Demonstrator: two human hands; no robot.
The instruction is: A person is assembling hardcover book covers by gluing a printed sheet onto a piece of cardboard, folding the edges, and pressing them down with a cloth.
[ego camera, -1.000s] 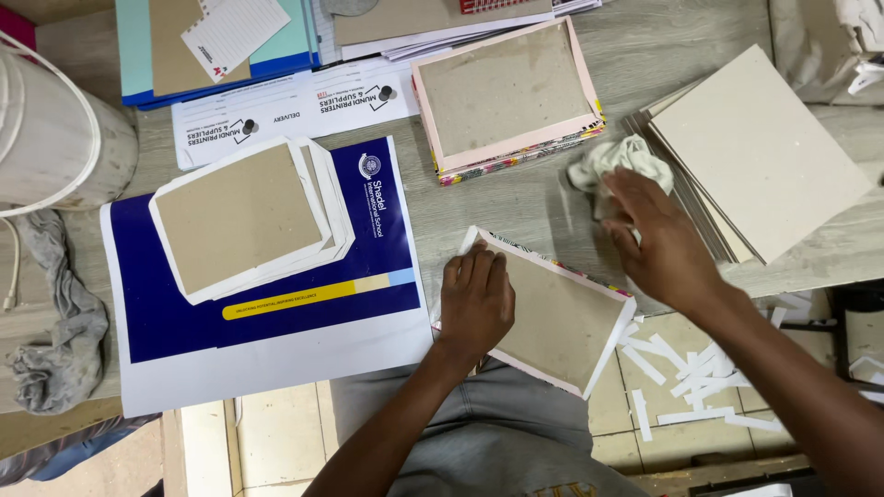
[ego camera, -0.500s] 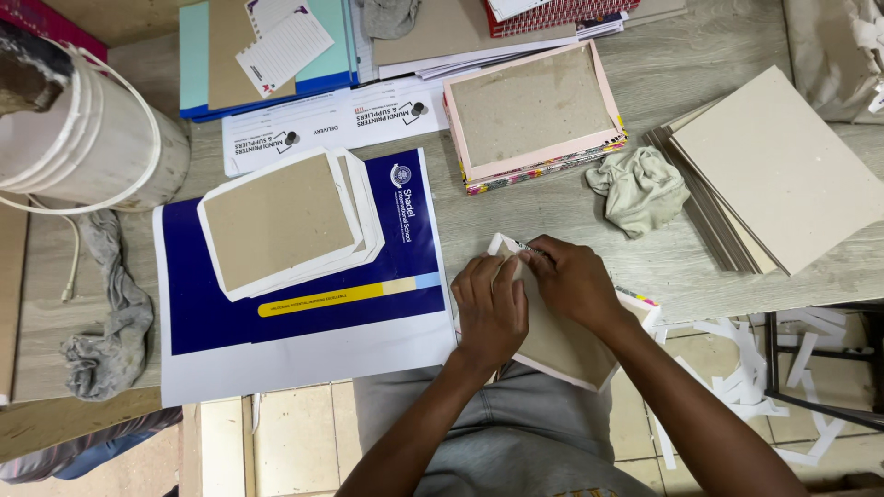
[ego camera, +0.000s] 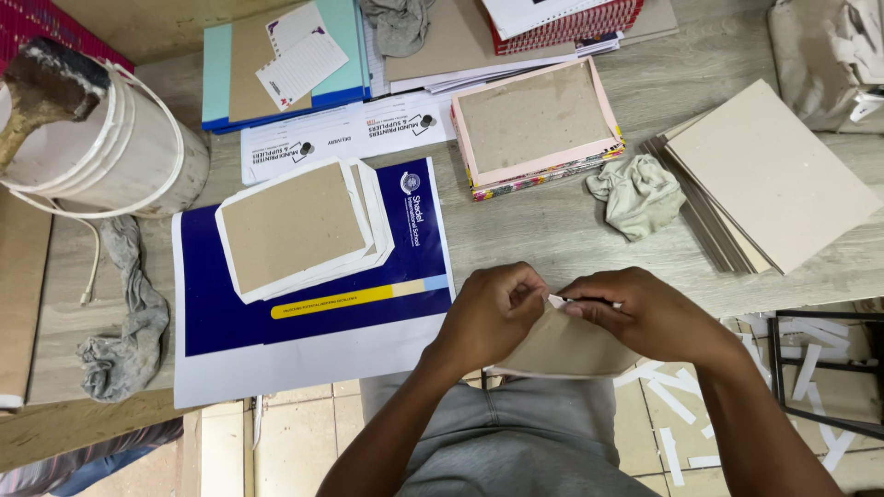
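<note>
Both hands meet at the near edge of the wooden surface (ego camera: 571, 230), over the person's lap. The left hand (ego camera: 488, 317) and the right hand (ego camera: 645, 317) each have a narrow grip pinched on the top edge of a grey board (ego camera: 562, 350) with a white paper border, tilted up off the surface. Left of it lies a blue poster (ego camera: 304, 313) carrying a stack of covered boards (ego camera: 295, 225). A crumpled rag (ego camera: 637, 195) sits just beyond the hands.
</note>
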